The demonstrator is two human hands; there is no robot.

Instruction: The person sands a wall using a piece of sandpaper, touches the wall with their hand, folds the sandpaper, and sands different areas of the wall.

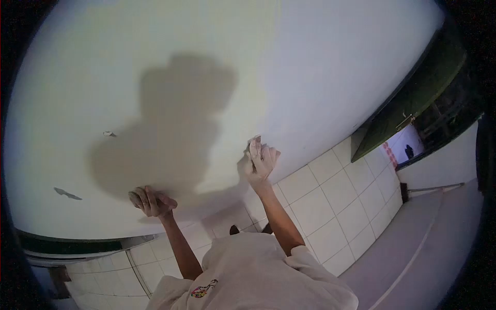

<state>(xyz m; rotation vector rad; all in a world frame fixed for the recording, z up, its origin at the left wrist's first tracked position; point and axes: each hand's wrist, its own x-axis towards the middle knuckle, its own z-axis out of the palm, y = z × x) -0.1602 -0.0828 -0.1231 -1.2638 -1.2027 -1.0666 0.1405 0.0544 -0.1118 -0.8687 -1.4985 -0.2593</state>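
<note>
Both hands are up against a pale wall. My left hand, dusted white, has its fingers curled round a greyish, dusty lump at the wall's lower left; what it is I cannot make out. My right hand is farther right and higher, whitened too, its fingers closed on a small flat piece whose edge sticks out above them by the wall. A small white spot and a grey patch mark the wall on the left. My shadow falls across its middle.
White floor tiles run below the wall. At the right, a dark green door stands ajar beside a dark opening. A grey surface with a pale line lies at the lower right. Dark shoe tips show beyond my shirt.
</note>
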